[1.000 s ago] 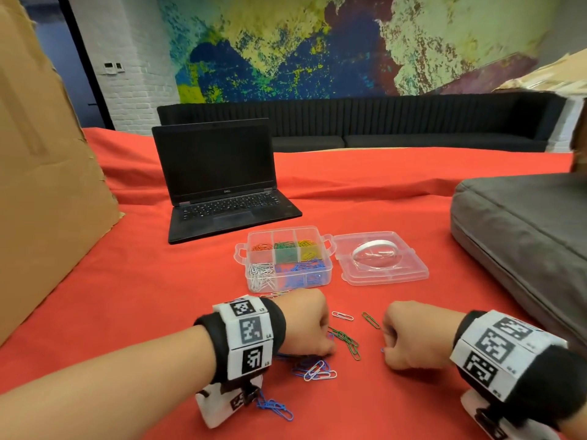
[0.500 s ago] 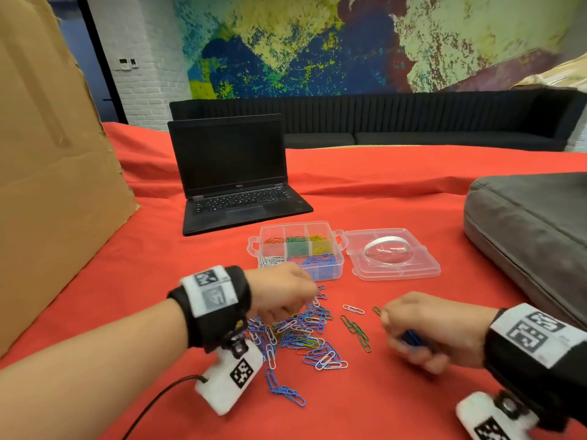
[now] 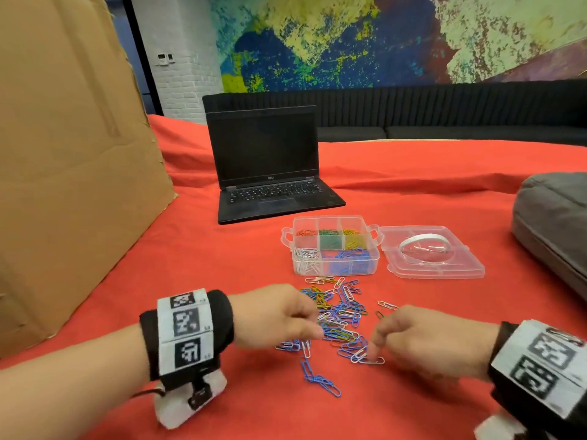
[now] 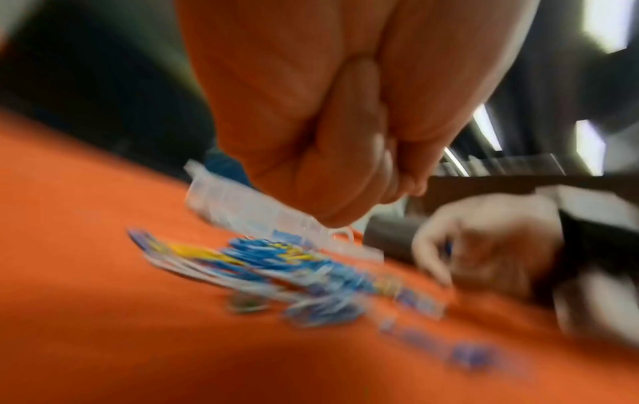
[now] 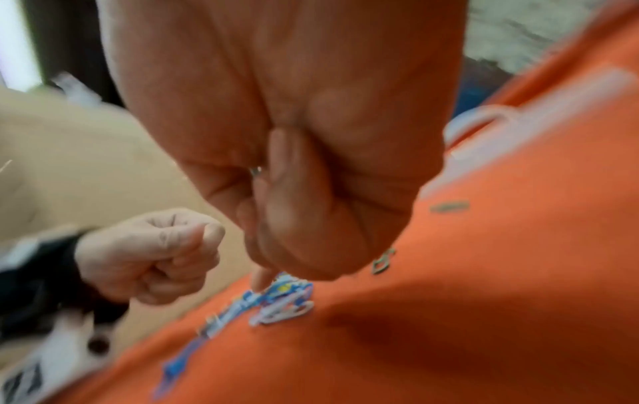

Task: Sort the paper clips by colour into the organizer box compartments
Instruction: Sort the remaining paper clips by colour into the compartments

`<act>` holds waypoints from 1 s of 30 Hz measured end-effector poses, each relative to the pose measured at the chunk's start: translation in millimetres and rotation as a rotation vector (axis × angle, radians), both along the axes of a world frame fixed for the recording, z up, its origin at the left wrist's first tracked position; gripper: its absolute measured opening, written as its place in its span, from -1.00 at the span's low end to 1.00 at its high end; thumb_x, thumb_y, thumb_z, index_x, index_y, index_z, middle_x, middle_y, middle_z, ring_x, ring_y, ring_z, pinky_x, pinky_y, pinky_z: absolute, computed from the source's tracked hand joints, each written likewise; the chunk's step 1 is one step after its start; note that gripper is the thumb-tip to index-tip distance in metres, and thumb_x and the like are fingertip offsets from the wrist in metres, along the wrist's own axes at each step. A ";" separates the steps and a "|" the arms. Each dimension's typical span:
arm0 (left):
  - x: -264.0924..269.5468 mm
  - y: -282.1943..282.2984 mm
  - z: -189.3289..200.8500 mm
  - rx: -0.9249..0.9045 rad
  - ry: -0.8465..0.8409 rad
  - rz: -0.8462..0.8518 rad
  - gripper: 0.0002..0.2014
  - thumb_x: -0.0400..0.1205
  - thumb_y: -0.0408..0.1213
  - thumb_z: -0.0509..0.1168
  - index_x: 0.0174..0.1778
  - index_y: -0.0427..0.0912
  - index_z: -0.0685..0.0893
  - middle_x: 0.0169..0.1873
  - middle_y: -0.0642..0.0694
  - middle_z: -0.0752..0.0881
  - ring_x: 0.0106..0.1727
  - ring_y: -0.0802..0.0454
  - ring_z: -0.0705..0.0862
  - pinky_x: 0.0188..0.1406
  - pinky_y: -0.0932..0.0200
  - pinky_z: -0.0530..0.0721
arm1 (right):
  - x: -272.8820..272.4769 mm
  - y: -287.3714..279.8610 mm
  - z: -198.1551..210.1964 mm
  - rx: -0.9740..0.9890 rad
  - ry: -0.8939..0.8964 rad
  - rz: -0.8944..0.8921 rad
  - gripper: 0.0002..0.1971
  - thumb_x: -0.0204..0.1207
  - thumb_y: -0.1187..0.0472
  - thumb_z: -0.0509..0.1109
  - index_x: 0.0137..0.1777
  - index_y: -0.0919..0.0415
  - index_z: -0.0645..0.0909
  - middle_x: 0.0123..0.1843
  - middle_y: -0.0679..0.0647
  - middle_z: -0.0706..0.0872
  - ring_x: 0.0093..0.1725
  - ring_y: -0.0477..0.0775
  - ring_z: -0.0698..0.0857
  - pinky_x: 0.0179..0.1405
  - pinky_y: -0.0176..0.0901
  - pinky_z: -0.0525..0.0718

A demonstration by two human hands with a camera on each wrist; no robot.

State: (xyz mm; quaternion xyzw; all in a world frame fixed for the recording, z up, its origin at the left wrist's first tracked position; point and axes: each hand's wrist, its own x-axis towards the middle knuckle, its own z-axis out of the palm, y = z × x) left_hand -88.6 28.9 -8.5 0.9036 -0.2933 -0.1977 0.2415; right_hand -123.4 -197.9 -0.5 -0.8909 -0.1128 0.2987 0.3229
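Observation:
The clear organizer box [image 3: 376, 254] holds red, green, yellow, white and blue clips in separate compartments. A loose pile of paper clips [image 3: 341, 314], mostly blue with some white and yellow, lies in front of it on the red cloth. My left hand [image 3: 313, 325] hovers as a fist at the pile's left edge [image 5: 155, 254]; nothing shows in it. My right hand [image 3: 374, 344] is curled round a few blue clips [image 4: 448, 246], and one finger reaches down onto a white clip [image 3: 365, 357] at the pile's near right.
The box's clear lid [image 3: 432, 252] lies open to its right. A black laptop [image 3: 270, 173] stands behind the box. Brown cardboard [image 3: 73, 154] rises on the left, and a grey cushion [image 3: 559, 223] sits on the right. A chain of blue clips [image 3: 317, 377] trails toward me.
My left fist rose off the pile and uncovered the clips. My right hand moved left to the pile and put a finger on a white clip.

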 end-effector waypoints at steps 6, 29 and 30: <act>-13.8 -5.6 -3.4 0.227 -0.143 -0.189 -0.78 0.60 -0.16 0.38 0.15 -0.04 0.70 -0.50 0.10 0.44 -0.46 0.24 0.47 -0.48 0.50 0.29 | 1.8 -13.2 3.9 -0.279 -0.218 0.111 -0.73 0.51 0.32 0.16 -0.13 0.12 0.70 -0.37 -0.11 0.64 -0.43 -0.28 0.51 -0.37 -0.46 0.47; -13.2 -6.1 -4.8 0.226 -0.108 -0.166 -0.90 0.65 -0.17 0.29 -0.03 -0.11 0.62 -0.43 0.09 0.54 -0.44 0.16 0.44 -0.39 0.29 0.39 | -3.5 -4.8 2.7 -0.269 -0.409 0.314 -0.55 0.54 0.26 0.13 0.22 -0.18 0.70 -0.37 -0.35 0.60 -0.41 -0.44 0.53 -0.40 -0.64 0.36; -10.7 -4.7 -3.1 0.172 -0.074 -0.144 -0.93 0.66 -0.19 0.28 -0.05 -0.10 0.60 -0.45 0.09 0.53 -0.48 0.19 0.43 -0.41 0.33 0.39 | -6.1 -8.0 4.1 -0.277 -0.417 0.323 -0.56 0.53 0.27 0.14 0.22 -0.17 0.70 -0.46 -0.39 0.55 -0.43 -0.49 0.52 -0.42 -0.65 0.35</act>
